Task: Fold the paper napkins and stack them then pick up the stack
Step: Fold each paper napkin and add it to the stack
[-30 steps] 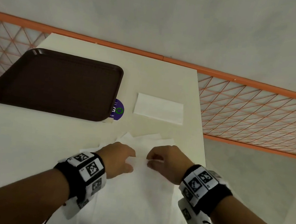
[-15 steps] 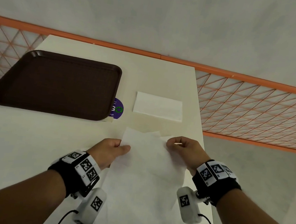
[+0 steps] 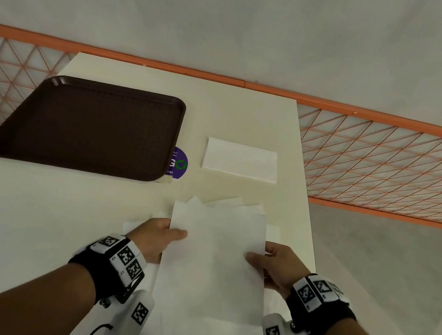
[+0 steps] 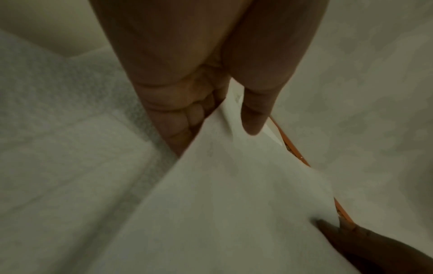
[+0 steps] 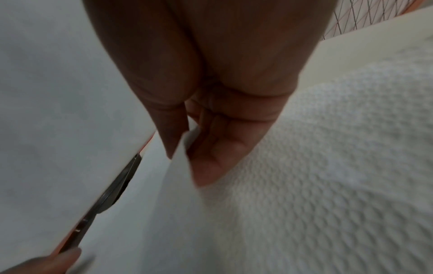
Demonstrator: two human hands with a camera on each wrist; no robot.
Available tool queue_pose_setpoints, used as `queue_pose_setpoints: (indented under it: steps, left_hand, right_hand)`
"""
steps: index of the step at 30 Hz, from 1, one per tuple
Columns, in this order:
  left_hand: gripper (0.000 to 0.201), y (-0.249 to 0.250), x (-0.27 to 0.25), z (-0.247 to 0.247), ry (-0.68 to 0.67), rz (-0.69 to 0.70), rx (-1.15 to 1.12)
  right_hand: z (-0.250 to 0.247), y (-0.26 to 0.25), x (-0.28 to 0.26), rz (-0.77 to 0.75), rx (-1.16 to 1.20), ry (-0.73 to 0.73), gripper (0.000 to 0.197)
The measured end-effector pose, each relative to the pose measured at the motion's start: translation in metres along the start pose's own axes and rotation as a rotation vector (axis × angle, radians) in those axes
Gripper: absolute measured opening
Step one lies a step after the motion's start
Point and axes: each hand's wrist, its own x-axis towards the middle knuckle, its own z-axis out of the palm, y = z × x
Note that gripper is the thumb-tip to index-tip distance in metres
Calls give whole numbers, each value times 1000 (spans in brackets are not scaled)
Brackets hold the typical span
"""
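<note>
A white paper napkin [image 3: 215, 262] is lifted above the near part of the table, held by its two side edges. My left hand [image 3: 161, 237] pinches its left edge [image 4: 225, 118] between thumb and fingers. My right hand [image 3: 269, 261] pinches the right edge [image 5: 185, 148] the same way. Under it lies a loose pile of unfolded napkins [image 3: 232, 204], textured in the right wrist view [image 5: 339, 148]. One folded napkin [image 3: 240, 160] lies flat further back on the table.
A dark brown tray [image 3: 87, 124] sits at the back left of the cream table [image 3: 25, 212], partly covering a purple round sticker [image 3: 179, 163]. An orange mesh railing [image 3: 383, 166] runs behind and to the right of the table, whose right edge is close to my right hand.
Both hands moved apart from the napkin's middle to its side edges and drew toward me, raising the top napkin off the pile.
</note>
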Motion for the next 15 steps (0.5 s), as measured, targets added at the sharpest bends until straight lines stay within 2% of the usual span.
queue_pose_setpoints:
  steps: [2, 4, 6, 8, 10, 13, 15]
  left_hand:
    - [15, -3, -1, -4, -38, -10, 72]
    - [14, -5, 2, -6, -13, 29, 191]
    - [10, -4, 5, -8, 37, 118, 396]
    - [11, -5, 7, -8, 63, 215, 497]
    - [13, -5, 11, -10, 50, 259, 483]
    - [16, -3, 12, -11, 36, 287, 413]
    - [34, -4, 12, -15, 19, 305, 400]
  right_hand:
    - [1, 1, 2, -17, 38, 34, 20]
    - [1, 3, 4, -36, 43, 35, 22]
    - [0, 5, 4, -57, -10, 5, 22]
    - [-1, 6, 5, -100, -125, -12, 19]
    - [-2, 6, 6, -154, -229, -12, 17]
    - [-2, 4, 5, -217, -242, 24, 26]
    - [-4, 4, 4, -245, -245, 39, 32]
